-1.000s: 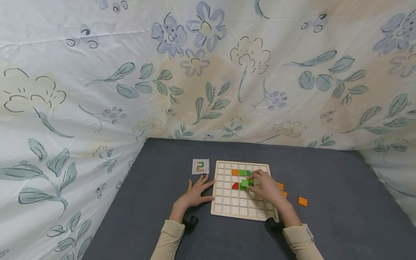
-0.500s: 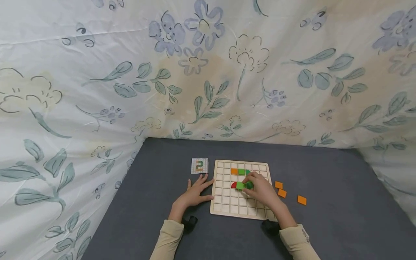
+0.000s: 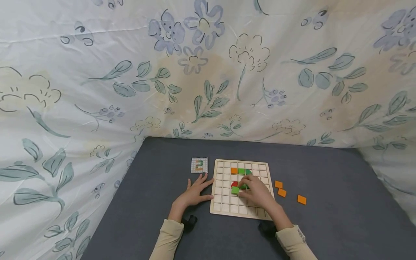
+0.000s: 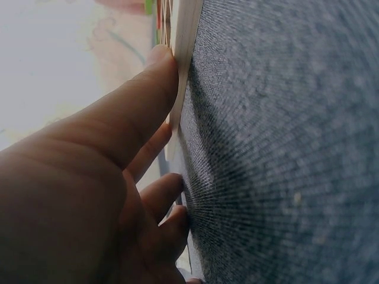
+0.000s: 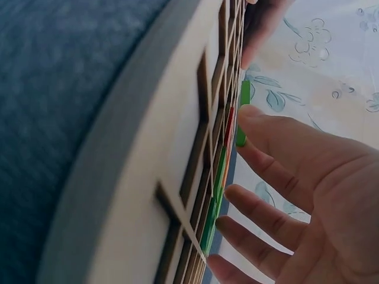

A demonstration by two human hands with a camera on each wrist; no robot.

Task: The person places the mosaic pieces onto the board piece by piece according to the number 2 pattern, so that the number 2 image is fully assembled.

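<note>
A bright green square tile hangs just above the gridded, pale wooden board (roughly parallel to it), nearer the board's left edge than its right.

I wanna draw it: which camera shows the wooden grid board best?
The head view: the wooden grid board shows nearly whole, partly behind the right hand. The left wrist view shows mostly an edge; the right wrist view, a steep close-up.

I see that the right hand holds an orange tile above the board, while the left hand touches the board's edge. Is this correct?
Only the colour is wrong: the tile is green, as the head view shows. The right hand does hold it above the board, and the left hand touches the board's edge.
</note>
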